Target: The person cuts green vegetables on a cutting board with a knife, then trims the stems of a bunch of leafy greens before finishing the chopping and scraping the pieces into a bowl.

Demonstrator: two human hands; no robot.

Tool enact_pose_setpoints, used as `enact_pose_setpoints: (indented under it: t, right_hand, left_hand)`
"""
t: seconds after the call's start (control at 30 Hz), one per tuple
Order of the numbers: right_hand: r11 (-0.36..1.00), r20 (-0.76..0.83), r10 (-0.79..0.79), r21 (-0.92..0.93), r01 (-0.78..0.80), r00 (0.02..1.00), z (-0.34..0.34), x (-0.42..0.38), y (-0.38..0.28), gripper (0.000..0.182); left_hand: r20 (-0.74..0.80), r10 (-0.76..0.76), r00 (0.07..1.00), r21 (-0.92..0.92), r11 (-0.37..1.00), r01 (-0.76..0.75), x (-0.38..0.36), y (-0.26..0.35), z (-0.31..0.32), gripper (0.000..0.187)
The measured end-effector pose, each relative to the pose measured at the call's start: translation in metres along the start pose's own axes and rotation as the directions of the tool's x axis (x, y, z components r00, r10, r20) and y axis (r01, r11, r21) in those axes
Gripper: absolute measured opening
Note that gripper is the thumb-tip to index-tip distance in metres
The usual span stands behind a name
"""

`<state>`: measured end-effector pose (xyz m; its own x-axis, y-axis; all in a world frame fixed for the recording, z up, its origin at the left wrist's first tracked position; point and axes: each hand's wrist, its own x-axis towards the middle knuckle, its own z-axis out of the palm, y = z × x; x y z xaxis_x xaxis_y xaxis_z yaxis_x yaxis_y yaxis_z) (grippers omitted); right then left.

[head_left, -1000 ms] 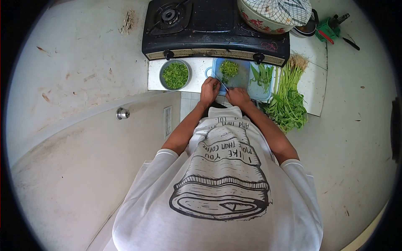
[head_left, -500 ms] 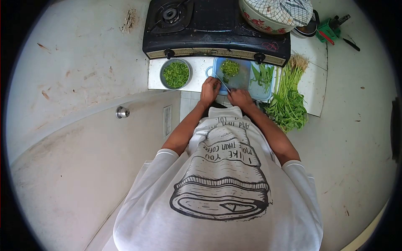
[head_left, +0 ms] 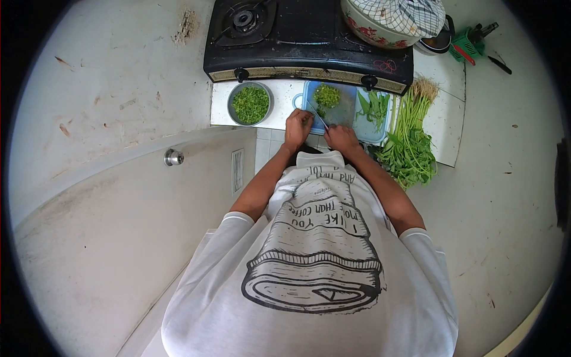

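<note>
My right hand [head_left: 342, 138] is wrapped round the handle of a knife [head_left: 318, 116], whose blade points up and left across the blue cutting board [head_left: 345, 116]. At the board's lower left edge, my left hand [head_left: 298, 129] is closed, fingers bent beside the blade. What it holds is hidden. Just beyond the blade lies a small bit of cut greens [head_left: 321, 112], and a larger pile of chopped greens [head_left: 326, 96] sits farther up the board. On the right part of the blue surface rest loose green leaves [head_left: 373, 109].
A grey bowl [head_left: 271, 106] of chopped greens stands left of the board. To the right, a bundle of leafy stalks with roots [head_left: 410, 134] hangs over the counter edge. Behind is a black gas stove [head_left: 306, 56] with a cloth-covered pot [head_left: 375, 33]. A green basket [head_left: 467, 44] stands far right.
The knife blade has shifted slightly at the left hand's fingertips. Both hands stay in nearly the same place.
</note>
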<state>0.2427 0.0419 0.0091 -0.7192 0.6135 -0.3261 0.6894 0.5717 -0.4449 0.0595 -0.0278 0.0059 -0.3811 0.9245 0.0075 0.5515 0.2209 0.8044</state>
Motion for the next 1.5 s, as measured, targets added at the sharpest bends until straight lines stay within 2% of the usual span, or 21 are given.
enact_pose_setpoints:
  t: [0.43, 0.63, 0.73, 0.83, 0.93, 1.03, 1.13, 1.23, 1.33, 1.5]
  right_hand:
    - [1.0, 0.025, -0.025, 0.015, 0.024, 0.999, 0.006, 0.005, -0.003, 0.039]
    - [1.0, 0.021, 0.0, 0.011, 0.0, 1.0, 0.007, 0.007, -0.001, 0.04]
    - [1.0, 0.013, 0.014, 0.026, -0.014, 1.0, 0.004, 0.004, 0.0, 0.04]
    - [0.999, 0.025, 0.012, 0.036, -0.013, 1.0, 0.002, 0.003, -0.001, 0.039]
    - [1.0, 0.031, -0.005, 0.029, 0.004, 1.0, 0.002, 0.001, -0.003, 0.039]
    - [1.0, 0.031, -0.025, -0.006, 0.025, 0.999, 0.004, 0.001, -0.003, 0.039]
    - [1.0, 0.037, -0.024, -0.013, 0.025, 0.999, 0.005, 0.003, -0.004, 0.039]
    - [1.0, 0.059, -0.011, 0.001, 0.01, 0.998, 0.004, 0.008, -0.007, 0.038]
    - [1.0, 0.033, -0.025, -0.013, 0.025, 0.999, 0.005, 0.01, -0.007, 0.036]
    - [1.0, 0.015, 0.007, -0.007, -0.007, 1.0, 0.004, 0.006, -0.005, 0.037]
  left_hand:
    - [0.001, -0.019, 1.0, 0.002, 1.0, 0.019, 0.001, -0.004, 0.003, 0.011]
    - [0.015, 0.128, 0.992, 0.06, 0.99, -0.129, -0.003, -0.008, 0.001, 0.01]
    - [-0.002, 0.149, 0.989, 0.095, 0.984, -0.148, -0.003, -0.006, 0.0, 0.009]
    - [0.026, 0.019, 0.999, 0.074, 0.997, -0.021, -0.002, -0.003, -0.002, 0.008]
    - [0.027, -0.033, 0.999, 0.04, 0.999, 0.032, 0.0, 0.0, -0.003, 0.009]
    - [0.061, -0.046, 0.997, 0.101, 0.994, 0.04, 0.0, 0.002, -0.006, 0.01]
    - [0.052, -0.051, 0.997, 0.068, 0.997, 0.048, 0.0, 0.0, -0.004, 0.011]
    - [0.074, -0.03, 0.997, 0.093, 0.995, 0.023, -0.002, -0.005, -0.004, 0.012]
    - [0.032, 0.074, 0.997, 0.147, 0.986, -0.078, -0.004, -0.007, -0.005, 0.013]
    - [0.035, 0.089, 0.995, 0.208, 0.974, -0.094, -0.006, 0.003, -0.009, 0.011]
